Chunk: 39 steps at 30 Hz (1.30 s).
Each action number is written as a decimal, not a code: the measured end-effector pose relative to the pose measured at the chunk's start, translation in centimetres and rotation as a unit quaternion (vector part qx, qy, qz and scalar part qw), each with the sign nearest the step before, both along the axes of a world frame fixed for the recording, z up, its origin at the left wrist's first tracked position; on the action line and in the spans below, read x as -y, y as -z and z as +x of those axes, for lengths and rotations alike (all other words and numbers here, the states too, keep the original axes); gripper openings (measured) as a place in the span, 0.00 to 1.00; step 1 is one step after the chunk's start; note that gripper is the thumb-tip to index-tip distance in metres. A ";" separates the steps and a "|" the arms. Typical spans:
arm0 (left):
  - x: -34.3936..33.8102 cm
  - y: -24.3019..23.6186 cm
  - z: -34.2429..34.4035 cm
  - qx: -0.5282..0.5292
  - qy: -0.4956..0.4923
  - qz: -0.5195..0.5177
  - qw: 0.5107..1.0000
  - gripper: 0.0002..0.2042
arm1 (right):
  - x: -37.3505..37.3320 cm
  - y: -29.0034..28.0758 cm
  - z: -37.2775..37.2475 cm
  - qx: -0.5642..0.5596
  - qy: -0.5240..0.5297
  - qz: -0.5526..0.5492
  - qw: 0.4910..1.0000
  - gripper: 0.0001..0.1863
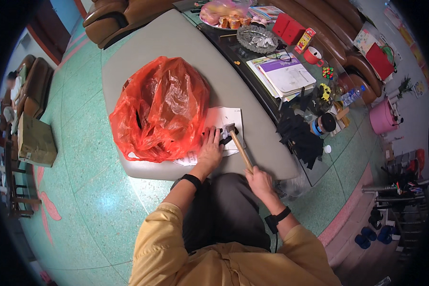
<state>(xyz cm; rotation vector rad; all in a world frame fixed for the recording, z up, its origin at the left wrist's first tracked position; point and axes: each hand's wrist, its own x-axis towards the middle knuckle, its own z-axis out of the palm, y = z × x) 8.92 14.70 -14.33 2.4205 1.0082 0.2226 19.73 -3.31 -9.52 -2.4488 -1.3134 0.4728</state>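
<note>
My right hand (260,182) is wrapped round the lower end of a hammer's wooden handle (241,151). The hammer's metal head (230,127) is over a small black and pale item (226,136), whose kind I cannot make out. Beneath it lies a white sheet or board (232,116) on the grey padded bench (145,40). My left hand (211,148) rests with fingers stretched out on the sheet, close beside the black item. A large, crumpled red plastic bag (159,107) covers much of the bench to its left; its contents are mostly hidden.
Along the right runs a dark glass table holding notebooks (286,74), a glass ashtray (257,39), a red mug (313,56), a puzzle cube (327,72), a jar (325,123) and black cloth (298,136). A cardboard box (37,142) stands on the green floor at left. Another person (14,88) sits beyond.
</note>
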 end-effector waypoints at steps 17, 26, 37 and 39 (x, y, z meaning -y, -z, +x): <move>0.5 -2.4 -1.2 -0.032 -0.052 -0.047 0.997 0.29 | -0.8 0.5 -0.1 -0.090 0.085 0.070 0.990 0.22; 0.5 -0.2 -1.6 0.050 -0.081 -0.046 0.994 0.35 | -1.3 0.0 -0.3 -0.053 0.033 0.063 0.996 0.21; 0.4 -0.4 -1.4 0.078 -0.121 -0.097 0.985 0.42 | -2.6 0.6 -0.4 0.014 -0.037 0.021 0.999 0.22; 0.4 -1.0 -1.4 0.065 -0.109 -0.107 0.986 0.40 | -2.6 -1.3 -0.6 -0.017 -0.001 0.021 1.000 0.22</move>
